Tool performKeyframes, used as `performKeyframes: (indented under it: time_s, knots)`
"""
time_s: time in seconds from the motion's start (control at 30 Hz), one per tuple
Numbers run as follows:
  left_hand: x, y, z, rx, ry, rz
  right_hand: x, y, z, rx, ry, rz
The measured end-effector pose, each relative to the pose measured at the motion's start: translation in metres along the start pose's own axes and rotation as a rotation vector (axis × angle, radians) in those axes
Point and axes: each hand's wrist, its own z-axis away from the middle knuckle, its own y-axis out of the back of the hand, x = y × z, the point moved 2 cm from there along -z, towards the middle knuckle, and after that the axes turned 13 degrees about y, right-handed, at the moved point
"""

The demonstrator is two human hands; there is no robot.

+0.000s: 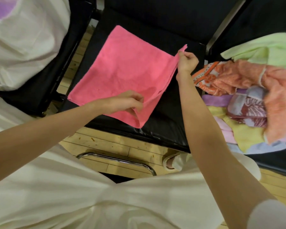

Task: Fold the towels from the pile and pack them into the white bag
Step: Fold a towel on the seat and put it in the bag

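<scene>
A pink towel [122, 70] lies spread on the black seat [163, 128] of the middle chair, its right edge lifted. My right hand [186, 61] pinches the towel's far right corner, raised off the seat. My left hand [130, 101] pinches the near right corner, where the cloth curls under. A pile of towels [248, 103] in orange, green, purple, yellow and blue sits on the chair to the right. The white bag [28, 40] stands on the chair at the upper left, with a purple towel showing inside at its top.
Three black chairs stand side by side on a wooden floor [109, 142]. A chrome chair frame [119, 160] curves below the middle seat. My white garment fills the bottom of the view, and a foot [172, 161] shows near the seat's front edge.
</scene>
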Motion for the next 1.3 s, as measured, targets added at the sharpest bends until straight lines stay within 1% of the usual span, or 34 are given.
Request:
performKeyframes:
  time_s: [0.17,0.3,0.4,0.43,0.5,0.57,0.63,0.7,0.77,0.83,0.93,0.97,1.0,1.07,1.1,1.17,1.23,1.3]
  knots:
    - [-0.023,0.037,0.028,0.060,0.010,0.042,-0.020,-0.064,0.027,-0.036,0.059,-0.074]
    - [-0.042,0.070,0.048,0.122,0.007,0.047,-0.035,-0.113,0.057,-0.110,0.103,-0.054]
    - [-0.054,0.092,0.062,0.148,0.002,0.061,-0.046,-0.145,0.070,-0.087,0.165,-0.078]
    - [-0.058,0.099,0.066,0.154,-0.001,0.068,-0.049,-0.154,0.074,-0.098,0.157,-0.068]
    - [-0.063,0.113,0.072,0.173,0.000,0.091,-0.052,-0.170,0.084,-0.184,0.103,-0.035]
    - [-0.071,0.126,0.074,0.212,0.037,0.103,-0.051,-0.184,0.093,-0.253,0.074,-0.021]
    - [-0.080,0.137,0.072,0.249,0.105,0.045,-0.050,-0.196,0.099,-0.283,0.061,-0.005]
    - [-0.089,0.142,0.070,0.306,0.178,-0.105,-0.047,-0.204,0.105,-0.319,0.051,0.029]
    - [-0.097,0.145,0.071,0.409,0.221,-0.282,-0.043,-0.206,0.109,-0.367,0.067,0.072]
    - [-0.101,0.145,0.072,0.522,0.230,-0.460,-0.039,-0.204,0.112,-0.388,0.096,0.131]
    - [-0.100,0.140,0.075,0.652,0.241,-0.681,-0.032,-0.190,0.121,-0.354,0.194,0.186]
    - [-0.097,0.137,0.076,0.704,0.228,-0.747,-0.029,-0.178,0.128,-0.390,0.231,0.207]
    - [-0.096,0.136,0.077,0.758,0.197,-0.795,-0.026,-0.166,0.139,-0.464,0.263,0.229]
    - [-0.093,0.132,0.076,0.814,0.050,-0.844,-0.020,-0.134,0.160,-0.639,0.335,0.257]
    - [-0.091,0.129,0.075,0.794,-0.047,-0.855,-0.016,-0.117,0.169,-0.718,0.391,0.283]
    - [-0.087,0.121,0.075,0.680,-0.193,-0.891,-0.010,-0.080,0.183,-0.851,0.513,0.359]
    - [-0.084,0.112,0.074,0.553,-0.247,-0.939,-0.007,-0.048,0.197,-0.948,0.583,0.435]
    - [-0.084,0.107,0.071,0.487,-0.253,-0.979,-0.008,-0.022,0.209,-1.038,0.627,0.509]
